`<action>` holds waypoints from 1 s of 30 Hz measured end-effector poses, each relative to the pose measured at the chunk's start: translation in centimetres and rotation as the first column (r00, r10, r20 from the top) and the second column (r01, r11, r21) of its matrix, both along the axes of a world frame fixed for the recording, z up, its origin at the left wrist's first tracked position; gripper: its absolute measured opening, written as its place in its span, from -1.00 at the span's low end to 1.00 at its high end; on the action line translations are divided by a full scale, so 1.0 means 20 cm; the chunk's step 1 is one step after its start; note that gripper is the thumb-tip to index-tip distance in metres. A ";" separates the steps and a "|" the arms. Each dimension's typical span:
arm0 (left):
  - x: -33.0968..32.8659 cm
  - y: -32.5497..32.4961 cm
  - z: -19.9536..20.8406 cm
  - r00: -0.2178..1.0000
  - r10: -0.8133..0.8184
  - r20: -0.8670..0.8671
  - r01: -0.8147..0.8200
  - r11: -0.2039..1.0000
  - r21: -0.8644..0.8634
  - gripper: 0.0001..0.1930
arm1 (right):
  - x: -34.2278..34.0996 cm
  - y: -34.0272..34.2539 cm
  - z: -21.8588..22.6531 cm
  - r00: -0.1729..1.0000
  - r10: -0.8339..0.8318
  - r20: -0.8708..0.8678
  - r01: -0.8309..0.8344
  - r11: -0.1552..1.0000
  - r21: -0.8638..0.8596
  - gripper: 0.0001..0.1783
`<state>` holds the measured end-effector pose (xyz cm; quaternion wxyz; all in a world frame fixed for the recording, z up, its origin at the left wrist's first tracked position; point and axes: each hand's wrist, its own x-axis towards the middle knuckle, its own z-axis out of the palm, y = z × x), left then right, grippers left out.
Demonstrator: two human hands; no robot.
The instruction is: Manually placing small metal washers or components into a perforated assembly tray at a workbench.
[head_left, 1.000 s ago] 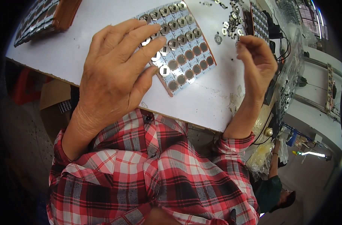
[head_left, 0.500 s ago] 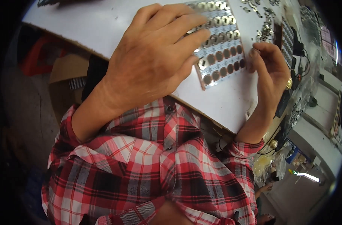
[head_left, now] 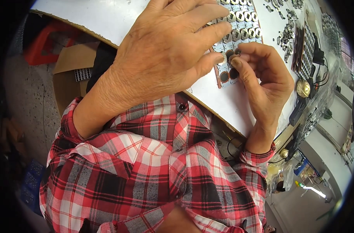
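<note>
A panel of joined circuit boards (head_left: 219,82) lies on the white table, its left part and far end hidden or cut off. Rows of round silver metal clips (head_left: 244,34) sit on its upper part; the near rows show dark round pads (head_left: 224,77). My left hand (head_left: 165,50) spans the panel's left side with fingers stretched and apart, the thumb tip beside a clip in the near rows. Over those same rows my right hand (head_left: 268,73) pinches thumb and forefinger together. Whatever sits between those fingertips is too small and covered to name.
Loose metal clips (head_left: 287,37) lie scattered right of the panel. Beyond them stand stacked filled panels (head_left: 307,48), and a gold domed object (head_left: 303,88) rests near the table's right edge. Down on the left are a cardboard box (head_left: 66,79) and a red stool (head_left: 47,46).
My right hand has moved left from beside the panel to over its near rows. My left hand stays over the left side, slightly shifted with the view.
</note>
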<state>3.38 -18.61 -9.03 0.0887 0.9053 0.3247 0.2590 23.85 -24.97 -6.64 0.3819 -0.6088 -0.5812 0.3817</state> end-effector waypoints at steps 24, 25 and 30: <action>-0.04 0.00 -0.05 0.989 -0.027 0.145 0.043 0.994 -0.103 -0.25 | 0.39 0.14 -0.07 0.826 -0.301 0.476 0.123 0.921 0.370 -0.75; -0.04 0.00 -0.06 0.989 -0.027 0.144 0.043 0.993 -0.109 -0.24 | 0.42 0.14 -0.08 0.826 -0.304 0.476 0.124 0.920 0.371 -0.75; -0.04 0.00 -0.06 0.989 -0.018 0.145 0.036 0.991 -0.128 -0.24 | 0.50 0.15 -0.11 0.795 -0.222 0.565 0.018 0.939 0.344 -0.79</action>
